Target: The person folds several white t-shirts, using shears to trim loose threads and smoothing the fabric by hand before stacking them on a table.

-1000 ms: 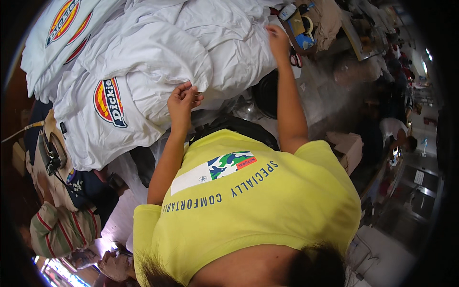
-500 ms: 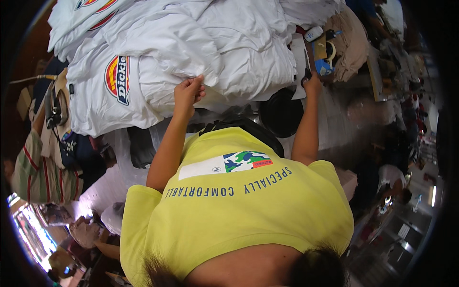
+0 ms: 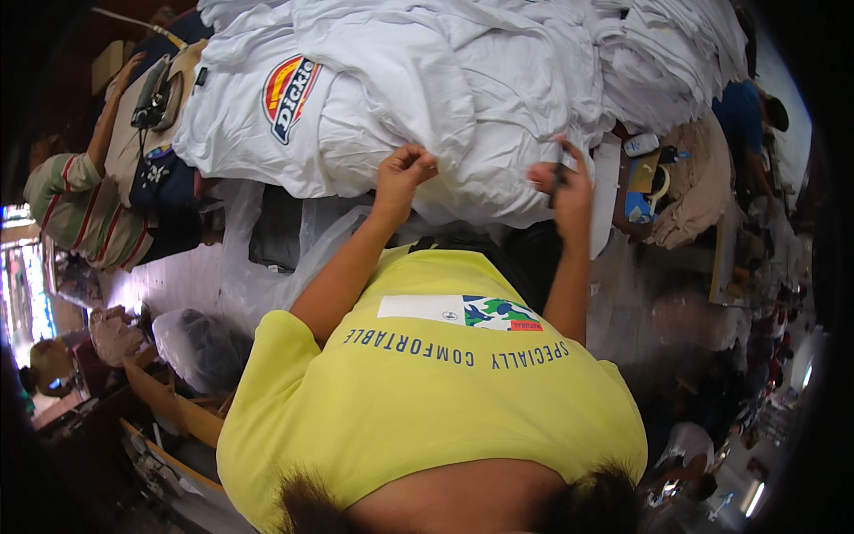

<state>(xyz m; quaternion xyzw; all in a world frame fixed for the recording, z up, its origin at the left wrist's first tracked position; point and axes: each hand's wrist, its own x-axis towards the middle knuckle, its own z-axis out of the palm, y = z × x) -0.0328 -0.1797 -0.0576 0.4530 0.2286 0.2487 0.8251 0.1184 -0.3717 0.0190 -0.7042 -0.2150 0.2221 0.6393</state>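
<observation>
White shirts lie in a big, crumpled pile in front of the person, and one of them shows a red, yellow and dark blue badge near its left end. The left hand pinches a bit of white cloth at the front edge of the pile, thumb and finger pressed together. It was at that same edge half a second ago, and it stays there now. The right hand has moved more. Before, it was out past the right end of the pile, down by a white sheet; now it is back in front of that end, nearer to the left hand. It grips a dark tool, which is too blurry to name, and I cannot tell if the tool touches the shirts. Just right of the pile sit a white bottle, a roll of tape and a brown cloth. Far to the left, another person in a striped shirt now stretches an arm up beside a dark iron. A clear plastic bag hangs below the pile.
</observation>
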